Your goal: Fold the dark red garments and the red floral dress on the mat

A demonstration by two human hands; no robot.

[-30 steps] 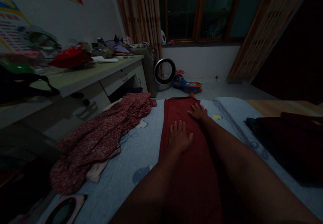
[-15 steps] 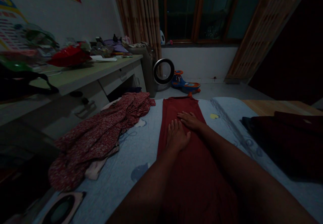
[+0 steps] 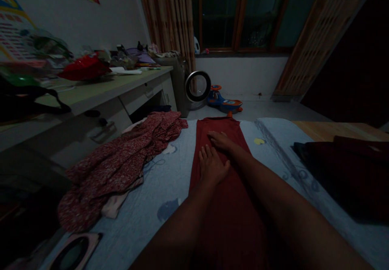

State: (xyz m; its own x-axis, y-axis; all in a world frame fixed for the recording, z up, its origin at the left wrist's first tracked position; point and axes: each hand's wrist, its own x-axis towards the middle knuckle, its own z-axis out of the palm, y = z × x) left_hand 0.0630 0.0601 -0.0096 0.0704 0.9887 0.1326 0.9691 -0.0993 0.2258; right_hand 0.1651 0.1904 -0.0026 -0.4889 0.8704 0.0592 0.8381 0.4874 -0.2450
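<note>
Two bare hands press flat on a rust-red garment (image 3: 227, 217) spread along a bed. The left hand (image 3: 212, 166) lies palm down with its fingers together and pointing to twelve o'clock, gripping nothing. The right hand (image 3: 220, 140) is just beyond it at one o'clock, also open and flat, its fingers angled toward eleven o'clock and close to the left hand's fingertips.

The garment runs as a long, narrow strip from six o'clock up to the far edge of the bed at twelve, lying smooth on the pale blue sheet (image 3: 170, 181). It is plain, without print, and its far hem looks straight. It appears to be thin, soft cloth – light, limp, likely to crease or slide on the sheet. The far hem or the long side edges seem the surest places to pinch it, both hands spaced apart so it does not sag.

At nine o'clock a red floral garment (image 3: 121, 164) lies in a crumpled heap, hanging partly over the bed's edge. At three o'clock sits a pile of dark clothes (image 3: 343, 168), well apart from the hands. Beyond the bed at twelve o'clock stand a ring-shaped fan (image 3: 198, 86) and a blue-and-orange ride-on toy (image 3: 225, 101) on the floor – a cluttered desk (image 3: 121, 85) runs along the wall at ten o'clock.
</note>
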